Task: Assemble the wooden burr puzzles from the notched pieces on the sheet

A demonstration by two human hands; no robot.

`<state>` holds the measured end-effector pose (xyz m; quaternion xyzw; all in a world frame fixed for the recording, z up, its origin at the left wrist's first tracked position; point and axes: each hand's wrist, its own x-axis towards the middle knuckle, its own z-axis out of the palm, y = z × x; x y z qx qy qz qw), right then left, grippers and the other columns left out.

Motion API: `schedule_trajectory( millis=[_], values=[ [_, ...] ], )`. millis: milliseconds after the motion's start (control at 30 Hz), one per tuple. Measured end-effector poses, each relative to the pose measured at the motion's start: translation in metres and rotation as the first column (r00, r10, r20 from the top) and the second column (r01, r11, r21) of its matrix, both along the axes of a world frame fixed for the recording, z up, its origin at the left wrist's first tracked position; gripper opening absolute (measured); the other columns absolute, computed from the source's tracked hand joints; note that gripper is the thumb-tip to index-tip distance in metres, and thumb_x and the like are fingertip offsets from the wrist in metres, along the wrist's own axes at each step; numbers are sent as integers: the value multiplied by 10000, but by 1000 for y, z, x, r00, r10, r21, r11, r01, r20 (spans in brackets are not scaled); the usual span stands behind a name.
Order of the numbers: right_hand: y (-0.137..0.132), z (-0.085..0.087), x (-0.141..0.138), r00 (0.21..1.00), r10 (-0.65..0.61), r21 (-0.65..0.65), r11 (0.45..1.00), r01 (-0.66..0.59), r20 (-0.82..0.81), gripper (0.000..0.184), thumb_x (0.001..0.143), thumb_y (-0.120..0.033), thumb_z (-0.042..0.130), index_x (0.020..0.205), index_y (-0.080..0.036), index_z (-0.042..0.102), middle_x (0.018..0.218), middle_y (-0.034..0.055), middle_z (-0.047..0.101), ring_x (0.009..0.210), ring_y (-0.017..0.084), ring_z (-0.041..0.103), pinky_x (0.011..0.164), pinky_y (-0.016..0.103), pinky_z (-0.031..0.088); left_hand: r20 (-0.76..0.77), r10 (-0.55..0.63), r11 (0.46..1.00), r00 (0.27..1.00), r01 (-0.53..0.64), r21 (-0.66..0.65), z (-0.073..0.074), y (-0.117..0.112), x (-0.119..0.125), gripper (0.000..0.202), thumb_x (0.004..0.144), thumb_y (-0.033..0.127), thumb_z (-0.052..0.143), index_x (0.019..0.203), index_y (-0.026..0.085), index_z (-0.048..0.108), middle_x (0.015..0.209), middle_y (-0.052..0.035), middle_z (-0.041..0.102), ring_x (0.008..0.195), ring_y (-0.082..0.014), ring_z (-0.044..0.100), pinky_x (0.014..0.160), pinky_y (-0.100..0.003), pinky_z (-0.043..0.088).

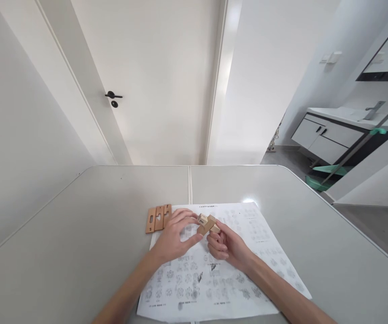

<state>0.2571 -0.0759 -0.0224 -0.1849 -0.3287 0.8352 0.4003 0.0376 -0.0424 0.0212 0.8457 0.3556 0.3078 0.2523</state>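
Note:
Above the printed sheet (220, 292), a small group of wooden puzzle blocks (206, 226) is held up between my hands. One pale block in it carries a dark "3". My right hand (227, 245) is closed on the blocks from the right, thumb and fingers pinching them. On the left, my left hand (176, 236) has its fingers spread, with fingertips at the blocks' left side; whether they press on them is hard to tell. Left of that hand lie several flat brown wooden pieces (155, 219) with cut-out holes, side by side at the sheet's edge.
A grey table (79, 247) with a centre seam carries the sheet. Beyond its far edge stands a white door (156, 90) with a black handle (113, 95). To the right are a sink cabinet (328, 135) and a green broom (335, 168).

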Motion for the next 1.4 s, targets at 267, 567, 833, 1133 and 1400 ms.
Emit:
schedule_trajectory(
  millis=[267,567,833,1133,1400],
  values=[
    [-2,2,-4,943,-168,215,971,108,287,517,1013,-663,446,748,-219,433,578,-86,334,465,86,244,473,250,208,64,39,995,997,-33,-98,-5,-11,11,250,961,408,635,803,218,673,836,-34,630,827,-206,587,766,-314,477],
    [-2,-3,-2,225,-717,720,688,85,659,449,1048,-582,385,788,-231,488,637,-33,495,568,162,443,569,274,326,-24,216,967,976,-211,143,-14,-10,13,322,955,334,612,667,206,545,685,8,593,684,-158,557,712,-311,465],
    [-3,-8,-3,-22,-825,814,562,-146,565,424,1079,-481,360,1021,-209,680,784,36,682,593,166,580,552,255,361,-242,453,826,858,-301,477,-25,4,-1,363,890,291,638,555,209,524,734,-39,636,868,-252,609,828,-425,461],
    [-2,-10,-16,-48,-874,828,476,-296,484,354,1076,-413,393,1154,-210,673,829,56,705,703,184,657,541,252,376,-193,457,843,868,-352,407,-17,3,-2,307,785,323,704,633,229,455,820,-45,592,918,-270,569,838,-441,476],
    [11,2,-47,31,-820,737,497,-458,572,218,1005,-313,582,1183,-196,626,988,84,686,877,245,676,626,301,498,-14,491,812,871,-452,368,-10,32,-47,267,969,299,544,731,235,440,794,-23,588,862,-229,565,835,-400,488]
  ],
)
